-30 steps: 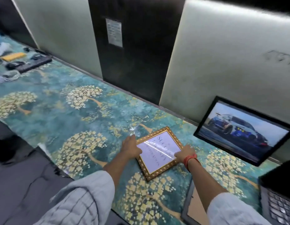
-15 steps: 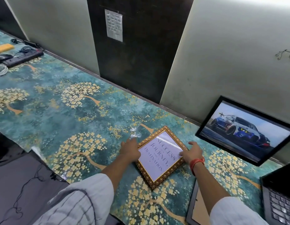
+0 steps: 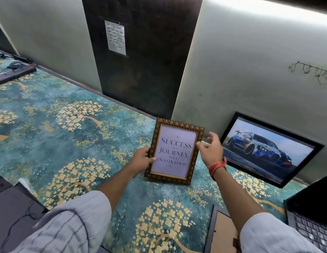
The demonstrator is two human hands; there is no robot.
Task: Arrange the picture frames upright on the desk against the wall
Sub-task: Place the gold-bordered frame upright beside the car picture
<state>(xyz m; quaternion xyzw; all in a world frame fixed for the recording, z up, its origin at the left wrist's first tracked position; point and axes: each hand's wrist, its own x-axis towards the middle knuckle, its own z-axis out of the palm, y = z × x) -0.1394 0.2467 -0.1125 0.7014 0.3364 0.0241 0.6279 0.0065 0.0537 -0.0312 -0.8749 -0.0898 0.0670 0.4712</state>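
A small gold-edged quote frame (image 3: 174, 150) with the words "Success is a journey" is raised upright over the desk, facing me. My left hand (image 3: 141, 160) grips its left edge, thumb on the glass. My right hand (image 3: 211, 149) is at its right edge with fingers spread, thumb near the frame. A black frame with a car picture (image 3: 268, 148) leans upright against the pale wall at the right. A third frame (image 3: 220, 232) lies face down at the desk's front edge, partly under my right sleeve.
The desk (image 3: 54, 136) wears a teal cloth with gold trees. A laptop (image 3: 312, 216) stands open at the right. A power strip (image 3: 14, 74) and cables lie at the far left. A dark wall panel (image 3: 140, 57) with a paper notice rises behind the desk.
The quote frame lay flat on the cloth under both hands; it now stands upright, lifted and turned to face me, and is nearer the wall.
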